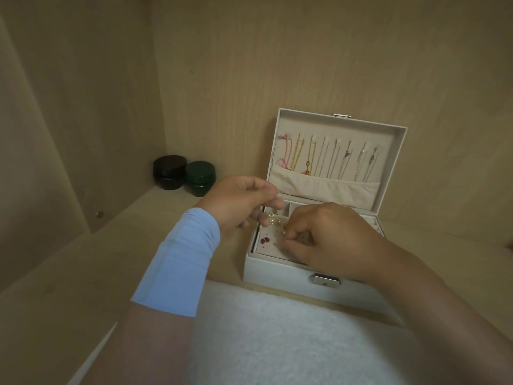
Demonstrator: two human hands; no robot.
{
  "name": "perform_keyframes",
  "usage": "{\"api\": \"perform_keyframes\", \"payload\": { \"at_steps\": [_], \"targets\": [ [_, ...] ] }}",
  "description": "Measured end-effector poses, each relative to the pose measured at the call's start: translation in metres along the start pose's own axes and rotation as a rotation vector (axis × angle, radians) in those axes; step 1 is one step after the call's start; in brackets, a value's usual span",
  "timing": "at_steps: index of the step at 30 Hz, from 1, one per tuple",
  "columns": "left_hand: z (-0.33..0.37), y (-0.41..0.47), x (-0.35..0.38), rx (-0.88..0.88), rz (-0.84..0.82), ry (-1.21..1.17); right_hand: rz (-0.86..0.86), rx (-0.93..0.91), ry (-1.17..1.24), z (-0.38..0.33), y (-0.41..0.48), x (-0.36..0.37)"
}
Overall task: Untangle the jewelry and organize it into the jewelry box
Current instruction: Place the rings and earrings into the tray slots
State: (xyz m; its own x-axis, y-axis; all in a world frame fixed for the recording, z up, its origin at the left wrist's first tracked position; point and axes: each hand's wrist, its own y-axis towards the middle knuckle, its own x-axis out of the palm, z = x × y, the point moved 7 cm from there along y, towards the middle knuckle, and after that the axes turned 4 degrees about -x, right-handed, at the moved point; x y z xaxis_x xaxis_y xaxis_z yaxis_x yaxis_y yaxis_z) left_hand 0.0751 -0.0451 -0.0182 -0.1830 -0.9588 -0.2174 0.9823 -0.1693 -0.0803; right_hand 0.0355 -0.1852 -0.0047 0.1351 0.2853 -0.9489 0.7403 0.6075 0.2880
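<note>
Black jar [169, 172] and green jar [200, 177] on wooden shelf [69, 273], behind and left of left grip. Left grip [238, 204], blue sleeve [180, 259] on forearm: fingers curled, thumb on forefinger. Cannot tell whether it holds gold-and-pearl tangle [273, 218] touching its lower fingertips. Red studs [265, 240] sit on perforated earring panel [273, 252], between grips. Right grip [330, 240] pinches small glinting stud [284, 232] over panel. White jewelry box [277, 270] open beneath both grips. Necklaces [333, 162] hang in lid behind right grip.
</note>
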Motion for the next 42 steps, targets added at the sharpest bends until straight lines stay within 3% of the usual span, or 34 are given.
{"api": "perform_keyframes", "payload": {
  "at_steps": [2, 7, 11, 27, 29, 32, 36, 39, 42],
  "targets": [
    [-0.002, -0.001, 0.003, -0.011, -0.006, -0.042, 0.018, 0.024, 0.06, 0.004, 0.0, -0.004],
    [0.0, -0.002, 0.015, -0.022, -0.056, -0.184, 0.341, 0.155, 0.38, 0.02, -0.005, -0.03],
    [0.004, -0.003, 0.023, 0.003, -0.072, -0.184, 0.47, 0.221, 0.497, 0.023, -0.008, -0.036],
    [0.02, -0.013, 0.022, 0.158, 0.073, 0.063, 0.485, 0.369, 0.785, 0.037, -0.013, -0.031],
    [0.02, -0.012, 0.023, 0.176, 0.07, 0.091, 0.439, 0.371, 0.758, 0.037, -0.013, -0.031],
    [0.02, -0.012, 0.023, 0.205, 0.069, 0.154, 0.387, 0.368, 0.521, 0.037, -0.015, -0.03],
    [0.014, -0.012, 0.015, 0.235, 0.1, 0.565, 0.254, 0.245, 0.386, 0.021, -0.017, -0.025],
    [0.01, -0.013, 0.017, 0.211, -0.004, 0.699, 0.154, 0.213, 0.357, 0.012, -0.018, -0.01],
    [0.008, -0.013, 0.024, 0.219, -0.086, 0.748, 0.177, 0.125, 0.209, 0.005, -0.018, -0.003]
  ]
}}
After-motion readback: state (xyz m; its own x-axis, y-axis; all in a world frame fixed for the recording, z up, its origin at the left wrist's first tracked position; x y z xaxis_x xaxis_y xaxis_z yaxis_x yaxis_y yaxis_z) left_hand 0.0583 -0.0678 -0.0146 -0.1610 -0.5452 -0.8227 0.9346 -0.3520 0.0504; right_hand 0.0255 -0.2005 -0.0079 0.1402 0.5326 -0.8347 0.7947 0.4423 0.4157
